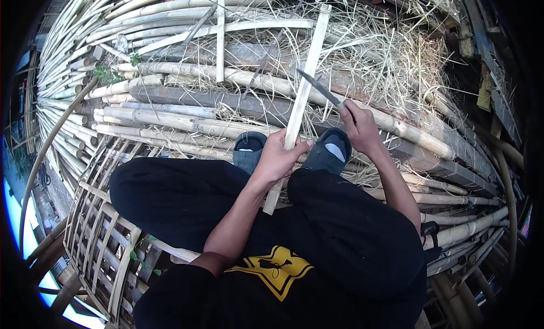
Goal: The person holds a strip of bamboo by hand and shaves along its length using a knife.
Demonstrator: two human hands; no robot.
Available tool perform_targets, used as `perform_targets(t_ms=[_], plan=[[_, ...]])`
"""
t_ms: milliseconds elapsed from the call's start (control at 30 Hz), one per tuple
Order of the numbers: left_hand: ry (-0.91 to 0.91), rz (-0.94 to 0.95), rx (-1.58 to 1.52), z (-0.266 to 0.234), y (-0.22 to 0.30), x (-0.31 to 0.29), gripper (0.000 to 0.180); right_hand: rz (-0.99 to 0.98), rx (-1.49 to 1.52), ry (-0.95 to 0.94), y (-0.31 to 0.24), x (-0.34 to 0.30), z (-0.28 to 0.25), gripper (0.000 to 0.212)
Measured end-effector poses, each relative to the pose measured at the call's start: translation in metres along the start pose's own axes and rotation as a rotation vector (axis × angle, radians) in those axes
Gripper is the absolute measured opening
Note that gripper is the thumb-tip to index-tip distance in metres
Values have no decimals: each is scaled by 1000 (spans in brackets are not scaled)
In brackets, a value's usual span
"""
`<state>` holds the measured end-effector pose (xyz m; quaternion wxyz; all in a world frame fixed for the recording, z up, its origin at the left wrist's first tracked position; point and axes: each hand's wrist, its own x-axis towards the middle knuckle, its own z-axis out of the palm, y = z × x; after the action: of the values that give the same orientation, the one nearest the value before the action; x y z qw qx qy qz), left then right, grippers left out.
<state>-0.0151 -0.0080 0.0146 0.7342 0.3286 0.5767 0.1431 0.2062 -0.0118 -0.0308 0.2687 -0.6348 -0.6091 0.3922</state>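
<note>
My left hand (pixel 278 159) is closed around a long, pale bamboo strip (pixel 304 90) near its lower end. The strip slants up and away from my lap, its far end over the straw. In my right hand (pixel 360 127) is a knife (pixel 321 88) with a dark, narrow blade, its handle mostly hidden by my fingers. The blade points up and left, and its tip overlaps the strip in this view; whether it touches cannot be told. Both hands are above my dark sandals (pixel 334 149), between my knees.
Many bamboo poles (pixel 187 120) lie side by side under and ahead of me. Loose straw and shavings (pixel 385 63) cover the far right. Another split strip (pixel 220 40) lies across the poles. A woven bamboo lattice (pixel 105 238) is at the left, beside a curved pole (pixel 48 145).
</note>
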Motion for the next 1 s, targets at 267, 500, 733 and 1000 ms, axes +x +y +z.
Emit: perform_targets(t_ms=[267,500,733,1000], plan=[[70,182,229,-4,-26,11,17,-204,-137,-207,-10,-26,31,24],[18,204,290,-6,-31,13,15,-230,-223,-184,6,-20,25,29],[14,133,169,-8,-19,12,17,-370,-409,-120,24,13,9,35],[16,40,28,-13,-5,6,18,-339,-478,33,42,45,1,37]])
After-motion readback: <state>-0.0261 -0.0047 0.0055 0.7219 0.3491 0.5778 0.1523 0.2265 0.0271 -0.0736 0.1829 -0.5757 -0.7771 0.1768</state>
